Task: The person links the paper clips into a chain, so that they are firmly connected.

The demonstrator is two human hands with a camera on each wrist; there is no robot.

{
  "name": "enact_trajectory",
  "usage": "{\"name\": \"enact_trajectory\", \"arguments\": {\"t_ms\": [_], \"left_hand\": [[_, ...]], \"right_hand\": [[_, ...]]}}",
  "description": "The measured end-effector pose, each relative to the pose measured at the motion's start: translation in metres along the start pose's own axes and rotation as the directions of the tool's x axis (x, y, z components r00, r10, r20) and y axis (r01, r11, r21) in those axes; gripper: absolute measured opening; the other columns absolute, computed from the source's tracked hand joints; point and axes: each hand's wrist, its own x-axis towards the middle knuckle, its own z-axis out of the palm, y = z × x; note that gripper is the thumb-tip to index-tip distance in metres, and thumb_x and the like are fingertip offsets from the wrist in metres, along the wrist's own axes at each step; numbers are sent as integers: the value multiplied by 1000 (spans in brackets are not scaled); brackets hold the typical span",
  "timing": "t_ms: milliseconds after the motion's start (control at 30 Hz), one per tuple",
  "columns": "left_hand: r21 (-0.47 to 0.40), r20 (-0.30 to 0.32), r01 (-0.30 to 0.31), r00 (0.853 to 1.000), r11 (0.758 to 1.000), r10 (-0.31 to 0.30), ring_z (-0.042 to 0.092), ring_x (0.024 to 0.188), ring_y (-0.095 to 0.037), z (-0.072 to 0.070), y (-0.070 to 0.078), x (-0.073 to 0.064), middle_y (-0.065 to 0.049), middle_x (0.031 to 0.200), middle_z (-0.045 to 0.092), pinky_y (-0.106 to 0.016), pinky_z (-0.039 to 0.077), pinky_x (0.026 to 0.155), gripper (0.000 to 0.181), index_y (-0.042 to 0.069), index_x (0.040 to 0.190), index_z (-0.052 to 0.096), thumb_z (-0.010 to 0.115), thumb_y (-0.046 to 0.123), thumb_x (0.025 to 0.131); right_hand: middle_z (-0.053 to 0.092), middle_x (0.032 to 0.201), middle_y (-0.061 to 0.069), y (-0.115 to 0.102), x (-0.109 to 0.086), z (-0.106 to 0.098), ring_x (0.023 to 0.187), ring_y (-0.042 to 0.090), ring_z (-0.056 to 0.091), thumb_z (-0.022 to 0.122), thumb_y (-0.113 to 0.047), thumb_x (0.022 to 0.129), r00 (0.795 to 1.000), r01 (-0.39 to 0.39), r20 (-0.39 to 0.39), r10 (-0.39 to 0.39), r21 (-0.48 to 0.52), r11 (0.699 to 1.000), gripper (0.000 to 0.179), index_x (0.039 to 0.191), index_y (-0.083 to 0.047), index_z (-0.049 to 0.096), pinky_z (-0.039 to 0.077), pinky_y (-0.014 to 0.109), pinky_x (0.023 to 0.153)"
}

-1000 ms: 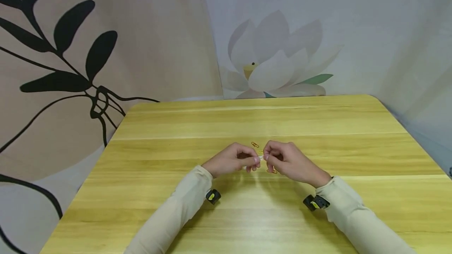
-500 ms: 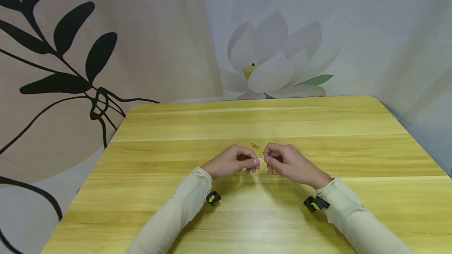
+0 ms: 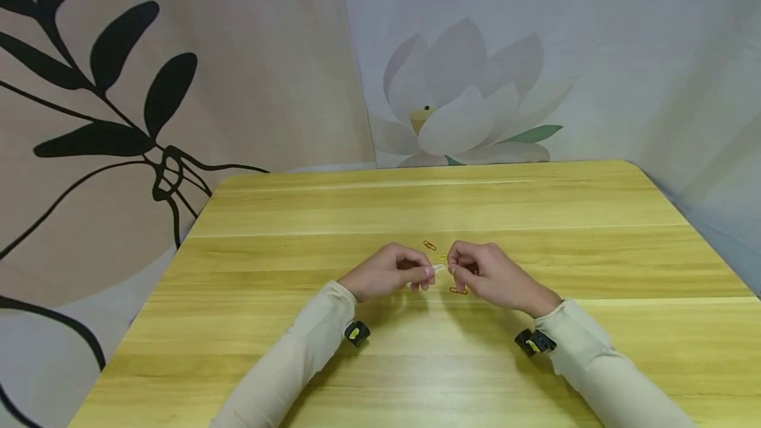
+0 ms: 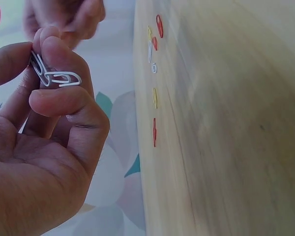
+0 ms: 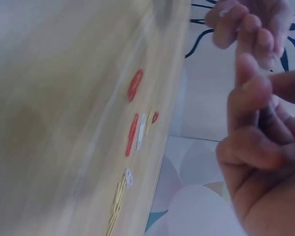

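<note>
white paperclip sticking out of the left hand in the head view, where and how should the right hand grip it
Pinch the white paperclip at its rounded free end, probably across the flat faces, coming in from the right. It juts from the left hand toward the right hand, its other end hidden in the left hand's hold, leaving that end exposed.

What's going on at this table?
A person's left hand pinches white looped wire paper clips that look hooked together. Their right hand is raised close by, fingers curled, just apart from those clips; I can't tell whether it holds anything. Loose red, yellow and white paper clips lie on the yellowish wooden table.
</note>
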Motion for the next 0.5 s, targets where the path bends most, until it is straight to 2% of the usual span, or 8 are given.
{"name": "enact_trajectory", "arguments": {"t_ms": [100,167,267,500], "left_hand": [[1,-10,3,1000,1000,-3,61,74,-14,-1,0,-1,2,83,68,-30,45,68,21,2,98,72,58,16,102],[-8,-11,1,1000,1000,-1,60,73,-12,-2,-1,-1,3,82,67,-28,44,67,20,2,98,72,57,15,102],[-18,-10,3,1000,1000,-3,59,72,-11,-2,-2,-1,5,81,67,-26,42,64,20,2,98,72,57,15,102],[-25,-9,9,1000,1000,-10,59,73,-11,-1,-3,-2,5,81,67,-27,42,65,20,4,97,73,57,15,102]], "right_hand": [[62,66,-1,5,2,1,51,-1,42,62,-3,95,1000,9,11,-8,-138,990,10,87,-9,60,38,19,49],[62,67,-5,9,2,3,55,-2,44,68,-1,89,1000,23,21,-19,-243,970,13,84,-11,62,41,18,52],[63,70,-7,12,2,6,61,-2,50,73,1,83,999,34,33,-24,-348,937,17,83,-12,63,45,17,57],[61,70,-4,12,1,11,65,2,52,79,1,79,1000,14,24,-4,-433,901,21,80,-12,62,45,17,59]]}}
